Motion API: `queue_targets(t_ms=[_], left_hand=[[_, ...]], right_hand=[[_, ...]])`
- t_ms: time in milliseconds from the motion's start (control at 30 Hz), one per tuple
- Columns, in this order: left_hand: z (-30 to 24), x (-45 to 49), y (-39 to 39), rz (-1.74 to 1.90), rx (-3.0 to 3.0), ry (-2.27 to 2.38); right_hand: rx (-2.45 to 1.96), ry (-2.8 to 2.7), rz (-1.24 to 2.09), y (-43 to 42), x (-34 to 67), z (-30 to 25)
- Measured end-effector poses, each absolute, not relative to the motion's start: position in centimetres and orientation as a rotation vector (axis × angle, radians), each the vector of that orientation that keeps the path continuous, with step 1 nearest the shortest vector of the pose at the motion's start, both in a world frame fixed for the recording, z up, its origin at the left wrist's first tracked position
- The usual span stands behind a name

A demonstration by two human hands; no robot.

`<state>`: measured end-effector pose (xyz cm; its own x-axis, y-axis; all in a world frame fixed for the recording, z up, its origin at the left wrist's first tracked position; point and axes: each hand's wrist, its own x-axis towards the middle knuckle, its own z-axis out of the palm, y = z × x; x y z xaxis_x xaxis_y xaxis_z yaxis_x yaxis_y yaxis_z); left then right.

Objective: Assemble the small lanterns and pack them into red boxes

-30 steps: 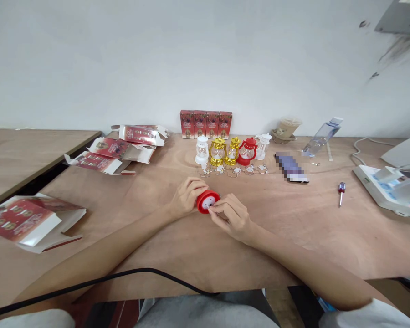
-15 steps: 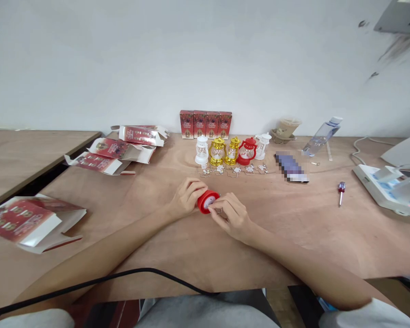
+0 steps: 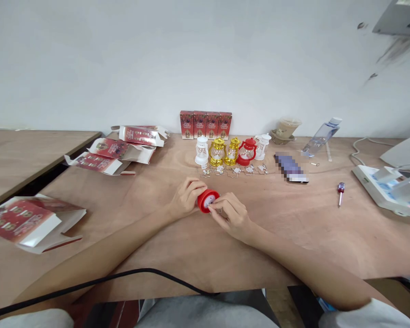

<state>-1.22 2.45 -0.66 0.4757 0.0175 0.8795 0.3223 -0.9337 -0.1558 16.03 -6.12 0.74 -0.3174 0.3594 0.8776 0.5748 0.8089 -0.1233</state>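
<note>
My left hand [image 3: 188, 197] is wrapped round a small red lantern [image 3: 202, 198], tipped so that its round base faces right and towards me. A pale disc shows inside the base's red rim. My right hand [image 3: 233, 214] is closed in a pinch, with thumb and fingertips against that disc. What the fingertips hold is too small to make out; a thin bent wire [image 3: 221, 210] shows beside them. Beyond my hands stand white lanterns [image 3: 202, 151], gold lanterns [image 3: 217, 152] and another red lantern [image 3: 248, 152]. Bent wire pieces with small white parts [image 3: 233, 172] lie before them.
Red boxes [image 3: 200, 124] stand against the wall. Opened cartons [image 3: 112, 150] lie at left. On the right are a phone [image 3: 291, 167], a cup [image 3: 287, 129], a tilted bottle [image 3: 321, 137], a screwdriver [image 3: 340, 193] and a power strip [image 3: 386, 189]. A black cable [image 3: 140, 270] crosses near me.
The red lantern has turned very slightly between my hands. My right fingertips stay at its base; nothing else has visibly moved.
</note>
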Motion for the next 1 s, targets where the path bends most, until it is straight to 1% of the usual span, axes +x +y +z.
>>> queue_targets(t_ms=[167,433,633,1000], left_hand=[[-0.97,-1.35,2.45,-1.410,-2.423,-0.317],[-1.11,-1.48,2.69,-1.387,-2.462,-0.357],[-0.62,-1.42,2.58,-1.391,-2.481,-0.344],[-0.96,-1.49,2.86,-1.464,-2.479,-0.313]], right_hand=[[-0.710,-1.936,-0.267,-5.81,16.12,0.68],[-0.712,-1.901,-0.095,-5.56,16.54,0.62],[-0.732,-1.944,-0.235,-5.60,16.51,0.70],[-0.710,-1.930,-0.195,-5.97,16.33,0.93]])
